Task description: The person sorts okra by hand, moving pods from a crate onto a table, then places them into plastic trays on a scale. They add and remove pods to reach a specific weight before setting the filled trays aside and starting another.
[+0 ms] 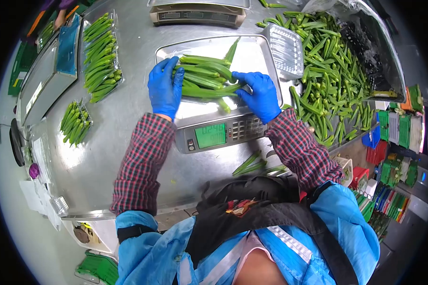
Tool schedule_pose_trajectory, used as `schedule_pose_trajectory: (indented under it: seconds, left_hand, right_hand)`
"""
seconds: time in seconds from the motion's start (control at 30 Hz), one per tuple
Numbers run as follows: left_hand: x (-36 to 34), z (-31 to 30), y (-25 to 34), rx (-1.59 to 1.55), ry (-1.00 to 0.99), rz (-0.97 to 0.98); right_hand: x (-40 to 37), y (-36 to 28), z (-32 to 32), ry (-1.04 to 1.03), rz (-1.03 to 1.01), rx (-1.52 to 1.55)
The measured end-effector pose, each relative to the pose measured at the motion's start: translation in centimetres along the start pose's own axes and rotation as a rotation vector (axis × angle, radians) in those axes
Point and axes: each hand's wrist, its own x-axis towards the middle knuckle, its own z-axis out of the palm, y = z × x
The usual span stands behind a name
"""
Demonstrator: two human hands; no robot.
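Observation:
A bunch of green okra lies lengthwise over the metal pan of a digital scale, whose green display is lit. My left hand, in a blue glove, curls its fingers and thumb round the left ends of the okra. At the opposite ends, my gloved right hand pinches okra tips between thumb and forefinger. One pod sticks up at a slant behind the bunch, and another points toward the display. Clear plastic shows at the bunch's upper left edge.
Loose okra is heaped on the right, beside a stack of clear plastic trays. Packed okra trays line the left, near a wrapping machine. A second scale stands behind. Several pods lie by the front edge.

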Motion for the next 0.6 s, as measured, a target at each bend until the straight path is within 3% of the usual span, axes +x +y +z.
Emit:
schedule_pose_trajectory:
  seconds: [0.13, 0.2, 0.23, 0.27, 0.3, 0.33, 0.37, 0.4, 0.47, 0.53, 0.6]
  left_hand:
    - [-2.5, 0.0, 3.0, 0.152, -0.005, -0.178]
    - [-2.6, -0.4, 3.1, 0.126, -0.071, -0.217]
    - [-2.6, -0.5, 3.0, 0.113, 0.000, -0.177]
    - [-2.4, -0.5, 3.0, 0.101, 0.071, -0.138]
    - [-2.2, -1.5, 3.9, 0.101, 0.072, -0.140]
    - [-2.1, -2.7, 4.9, -0.024, -0.027, 0.010]
    - [-1.9, -3.3, 5.6, -0.149, -0.130, 0.163]
    - [-2.0, -3.2, 5.7, -0.151, -0.136, 0.166]
    - [-2.1, -2.9, 5.6, 0.089, -0.422, 0.329]
    - [-1.5, -2.5, 5.2, 0.027, -0.395, 0.304]
    - [-0.9, -2.7, 5.2, 0.105, -0.425, 0.385]
  right_hand:
    - [0.3, 1.2, 0.1, 0.001, -0.007, 0.012]
    - [1.6, 1.7, -1.6, -0.267, 0.174, 0.292]
    - [2.2, 2.3, -2.6, -0.319, 0.186, 0.439]
    - [2.8, 3.2, -3.2, -0.331, 0.142, 0.401]
    - [3.5, 4.6, -2.8, -0.279, 0.295, 0.529]
    - [3.8, 5.7, -2.3, -0.221, 0.450, 0.655]
    - [5.0, 4.7, -2.8, -0.215, 0.558, 0.597]
    - [5.9, 4.0, -2.4, -0.234, 0.662, 0.609]
    - [7.3, 3.8, 0.4, -0.323, 0.720, 0.425]
    - [8.0, 3.5, 2.6, -0.262, 0.592, 0.157]
    - [8.2, 3.0, 3.1, -0.239, 0.603, 0.160]
